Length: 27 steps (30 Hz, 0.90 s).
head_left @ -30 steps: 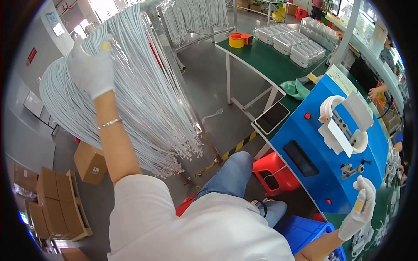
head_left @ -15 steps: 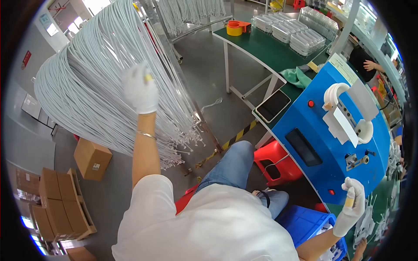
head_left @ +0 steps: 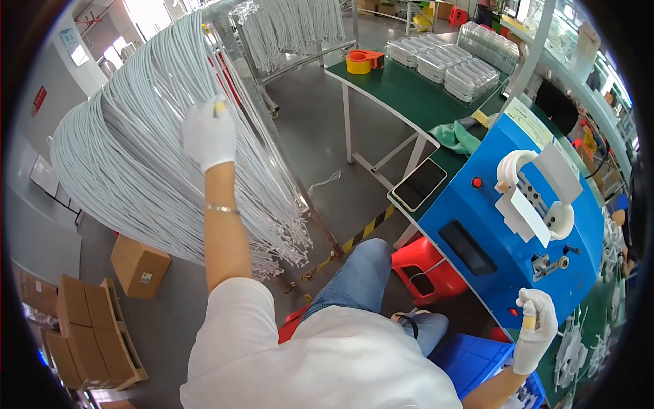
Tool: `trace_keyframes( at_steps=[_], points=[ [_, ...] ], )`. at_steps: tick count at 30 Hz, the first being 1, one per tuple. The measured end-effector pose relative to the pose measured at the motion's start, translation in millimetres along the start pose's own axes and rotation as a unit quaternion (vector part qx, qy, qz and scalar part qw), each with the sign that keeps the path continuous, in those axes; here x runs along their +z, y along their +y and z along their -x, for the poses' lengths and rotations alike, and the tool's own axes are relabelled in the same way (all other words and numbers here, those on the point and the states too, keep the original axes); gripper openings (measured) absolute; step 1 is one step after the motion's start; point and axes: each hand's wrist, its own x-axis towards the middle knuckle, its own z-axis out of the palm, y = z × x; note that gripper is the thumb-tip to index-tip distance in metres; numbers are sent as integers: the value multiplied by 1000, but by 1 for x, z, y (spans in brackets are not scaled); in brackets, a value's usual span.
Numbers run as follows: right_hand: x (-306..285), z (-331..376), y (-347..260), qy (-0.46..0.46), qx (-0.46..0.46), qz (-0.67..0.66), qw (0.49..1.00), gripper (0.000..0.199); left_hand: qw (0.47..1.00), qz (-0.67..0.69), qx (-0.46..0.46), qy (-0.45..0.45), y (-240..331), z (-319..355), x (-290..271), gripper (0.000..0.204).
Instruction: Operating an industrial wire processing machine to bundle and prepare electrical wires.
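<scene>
Here the left hand (head_left: 208, 133), in a white glove with yellow tape on one fingertip, is raised against a big hanging bundle of grey-white cables (head_left: 136, 157) draped over a metal rack (head_left: 272, 146); the fingers lie curled on the strands near the top of the bundle, but whether they have closed around any single cable cannot be told from this angle. The right hand (head_left: 536, 328), gloved the same way, sits low at the right by the lower corner of a blue machine (head_left: 504, 238), its fingers bent loosely; it seems to hold nothing, though a taped finger partly hides the palm. A white fixture with two rounded loops (head_left: 535, 194) stands on the machine's sloped front. Behind it a green table (head_left: 395, 88) carries stacks of clear plastic trays (head_left: 449, 61) and a roll of yellow tape (head_left: 357, 63). A dark tablet (head_left: 419, 184) lies at the table's near edge. A red stool (head_left: 426, 269) stands under the machine, and cardboard boxes (head_left: 88, 320) sit on the floor at left.
</scene>
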Motion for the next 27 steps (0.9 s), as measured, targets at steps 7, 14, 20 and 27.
trace_keyframes(
  at_steps=[7,14,20,27],
  points=[
    [-7,-14,-24,-45,-25,-96,994,15,81,888,26,-451,80,-4,-124,32],
    [61,-68,-119,-225,49,-477,848,75,354,711,132,-593,226,275,-150,8],
    [-9,-39,-86,-188,90,-260,943,46,204,472,540,-666,215,302,-157,23],
    [-118,57,59,-24,79,-398,914,43,61,857,118,-498,219,117,-163,24]
  ],
)
